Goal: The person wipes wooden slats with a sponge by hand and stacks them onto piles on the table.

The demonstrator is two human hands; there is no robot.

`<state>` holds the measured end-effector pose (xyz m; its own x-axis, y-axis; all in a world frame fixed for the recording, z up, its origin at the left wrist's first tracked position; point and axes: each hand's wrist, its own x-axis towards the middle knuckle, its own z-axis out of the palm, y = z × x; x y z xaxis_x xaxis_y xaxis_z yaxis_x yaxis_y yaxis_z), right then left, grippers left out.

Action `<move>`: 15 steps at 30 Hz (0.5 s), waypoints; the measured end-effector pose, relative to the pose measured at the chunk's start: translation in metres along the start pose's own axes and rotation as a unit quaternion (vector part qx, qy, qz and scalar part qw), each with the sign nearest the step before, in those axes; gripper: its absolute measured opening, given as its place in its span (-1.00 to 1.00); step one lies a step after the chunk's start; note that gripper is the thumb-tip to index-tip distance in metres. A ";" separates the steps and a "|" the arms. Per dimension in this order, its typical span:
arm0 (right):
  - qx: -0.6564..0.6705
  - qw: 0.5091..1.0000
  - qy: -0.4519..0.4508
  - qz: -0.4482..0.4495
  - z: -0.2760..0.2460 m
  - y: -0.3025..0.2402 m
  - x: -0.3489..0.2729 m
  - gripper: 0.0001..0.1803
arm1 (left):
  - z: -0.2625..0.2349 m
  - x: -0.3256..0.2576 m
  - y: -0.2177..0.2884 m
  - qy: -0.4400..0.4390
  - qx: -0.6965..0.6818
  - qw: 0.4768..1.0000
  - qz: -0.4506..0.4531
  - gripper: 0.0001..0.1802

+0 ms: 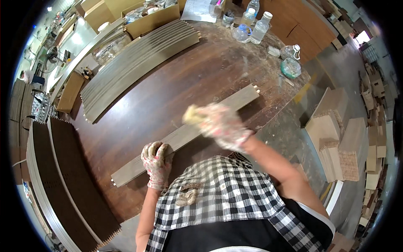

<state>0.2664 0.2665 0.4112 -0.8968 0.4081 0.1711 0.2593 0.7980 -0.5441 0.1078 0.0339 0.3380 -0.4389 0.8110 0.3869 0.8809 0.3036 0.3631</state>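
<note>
My left hand (pixel 156 161), in a flower-patterned work glove, pressed down with curled fingers on a long, narrow grey wooden slat (pixel 184 135) that lay slantwise across the dark brown, scuffed worktable (pixel 168 84), small dowel pegs sticking out of both its ends. The hand sat on the slat's nearer half, close to my checked apron. My right hand (pixel 222 124), gloved the same and blurred, was closed around a pale yellow pad (pixel 192 114) held just above or on the slat's middle; I could not tell whether it touched. Farther off on my left lay a stack of similar grey slats (pixel 138 63), side by side. Clear plastic bottles (pixel 260 27) stood at the table's far edge, well apart from both hands.
</note>
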 end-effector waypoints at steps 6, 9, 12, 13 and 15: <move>-0.054 0.978 -0.203 -0.005 0.006 -0.015 0.047 -0.62 | 0.005 -0.004 0.003 0.011 -0.013 0.999 0.034 -0.73; -0.133 0.991 -0.028 -0.007 -0.014 0.085 0.017 -0.66 | 0.003 -0.020 -0.017 0.013 -0.041 0.998 0.038 -0.71; -0.073 0.956 0.022 0.282 -0.056 0.124 0.002 -0.58 | 0.001 -0.039 -0.035 0.031 -0.064 0.997 0.039 -0.66; -0.279 0.933 0.008 0.226 -0.068 0.097 0.009 -0.56 | -0.002 -0.046 -0.037 0.031 -0.055 0.997 0.034 -0.67; -0.235 0.959 0.025 0.160 -0.046 0.070 0.019 -0.58 | -0.005 -0.051 -0.040 0.079 -0.051 0.993 0.068 -0.74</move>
<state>0.2841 0.3503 0.4148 -0.7295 0.6762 0.1028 0.6610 0.7356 -0.1478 0.0938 -0.0221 0.3084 -0.3458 0.7497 0.5642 0.9155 0.1377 0.3781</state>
